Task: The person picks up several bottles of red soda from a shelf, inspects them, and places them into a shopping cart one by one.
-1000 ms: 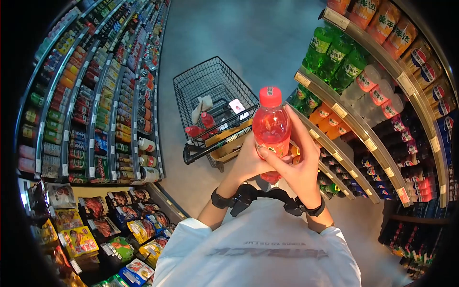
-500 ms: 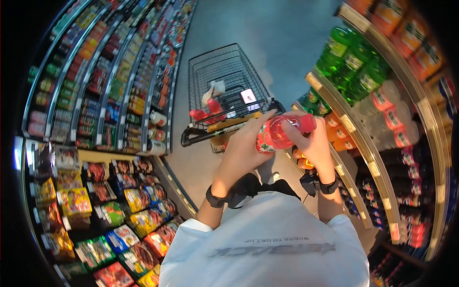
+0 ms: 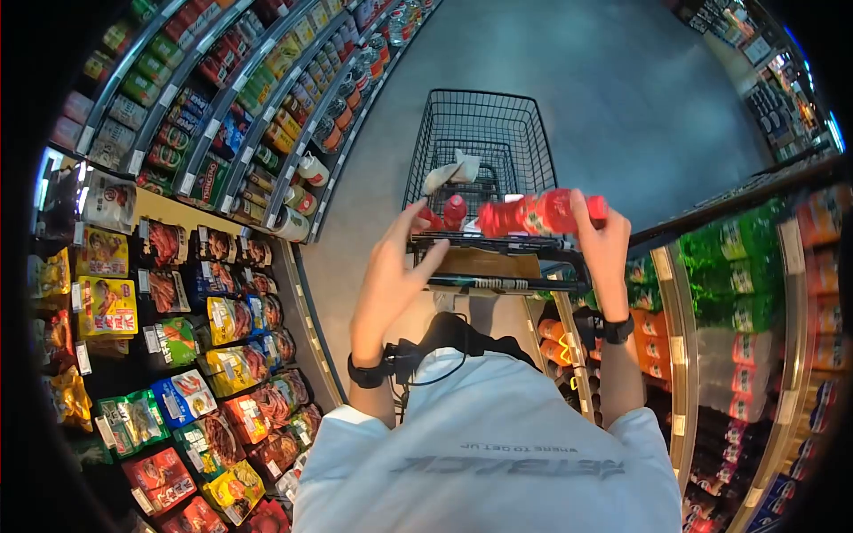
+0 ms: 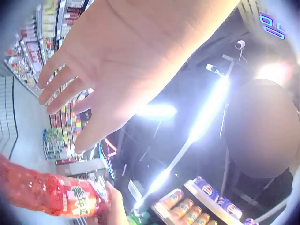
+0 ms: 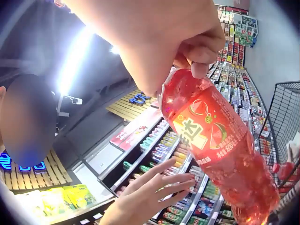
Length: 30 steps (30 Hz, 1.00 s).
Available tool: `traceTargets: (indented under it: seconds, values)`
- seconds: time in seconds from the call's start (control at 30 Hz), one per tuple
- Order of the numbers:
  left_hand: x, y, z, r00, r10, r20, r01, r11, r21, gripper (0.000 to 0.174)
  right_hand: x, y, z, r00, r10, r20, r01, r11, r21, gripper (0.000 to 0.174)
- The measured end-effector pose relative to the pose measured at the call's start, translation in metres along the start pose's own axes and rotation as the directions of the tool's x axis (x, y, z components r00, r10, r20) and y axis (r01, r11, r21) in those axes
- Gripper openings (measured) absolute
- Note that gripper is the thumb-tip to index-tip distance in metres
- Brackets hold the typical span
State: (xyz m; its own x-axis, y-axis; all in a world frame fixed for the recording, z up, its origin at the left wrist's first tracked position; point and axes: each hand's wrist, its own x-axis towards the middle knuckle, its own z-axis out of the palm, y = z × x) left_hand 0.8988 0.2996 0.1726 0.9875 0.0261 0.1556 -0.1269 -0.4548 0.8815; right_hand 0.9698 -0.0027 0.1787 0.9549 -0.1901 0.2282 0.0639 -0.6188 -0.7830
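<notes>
Well, red bottle (image 3: 533,214) in right grip (image 3: 607,251)

- Your head view looks forward and down, over your shirt (image 3: 489,444) to the cart (image 3: 484,124).
- Your left wrist view sits close to your left grip (image 4: 108,70), facing past the palm toward ceiling lights (image 4: 206,112).
- Your right wrist view looks, tilted, from near your right grip (image 5: 173,37) along the red bottle (image 5: 218,126).
- All three share the bottle and both grips.

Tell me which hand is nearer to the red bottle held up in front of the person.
Right. The right hand grips the red bottle near its top; the left hand is apart from it, to the left of its base.
</notes>
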Motion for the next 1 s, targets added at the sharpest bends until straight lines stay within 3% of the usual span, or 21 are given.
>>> traceTargets:
  seconds: [0.1, 0.2, 0.3, 0.4, 0.43, 0.57, 0.8, 1.0]
  values:
    - [0.024, -0.030, -0.022, 0.997, -0.074, 0.003, 0.074, 0.994, -0.075, 0.059, 0.043, 0.018, 0.058, 0.995, 0.027, 0.099, -0.034, 0.996, 0.077, 0.041]
    - [0.044, -0.054, -0.035, 0.995, -0.094, 0.035, 0.097, 0.992, -0.086, 0.056, 0.078, 0.045, 0.117, 0.981, 0.027, 0.191, -0.035, 0.999, 0.039, 0.047]
    - [0.056, -0.069, -0.043, 0.978, -0.200, 0.062, 0.202, 0.979, -0.039, 0.055, 0.100, 0.074, 0.167, 0.962, -0.007, 0.272, 0.036, 0.994, -0.102, 0.048]
    - [0.064, -0.087, -0.046, 0.972, -0.226, 0.069, 0.232, 0.968, -0.095, 0.055, 0.111, 0.116, 0.212, 0.899, 0.087, 0.430, 0.039, 0.961, -0.274, 0.046]
    - [0.067, -0.090, -0.048, 0.967, -0.245, 0.065, 0.251, 0.963, -0.097, 0.054, 0.112, 0.143, 0.230, 0.907, 0.004, 0.421, 0.128, 0.950, -0.285, 0.044]
    - [0.071, -0.102, -0.053, 0.954, -0.294, 0.054, 0.299, 0.947, -0.122, 0.051, 0.103, 0.182, 0.263, 0.816, 0.030, 0.578, 0.222, 0.906, -0.360, 0.042]
    - [0.096, -0.125, -0.046, 0.962, -0.264, 0.068, 0.269, 0.960, -0.078, 0.049, 0.093, 0.191, 0.270, 0.672, 0.181, 0.719, 0.242, 0.863, -0.443, 0.058]
    - [0.116, -0.127, -0.033, 0.945, -0.258, 0.199, 0.275, 0.960, -0.059, 0.049, 0.081, 0.205, 0.261, 0.743, 0.171, 0.647, 0.133, 0.910, -0.392, 0.067]
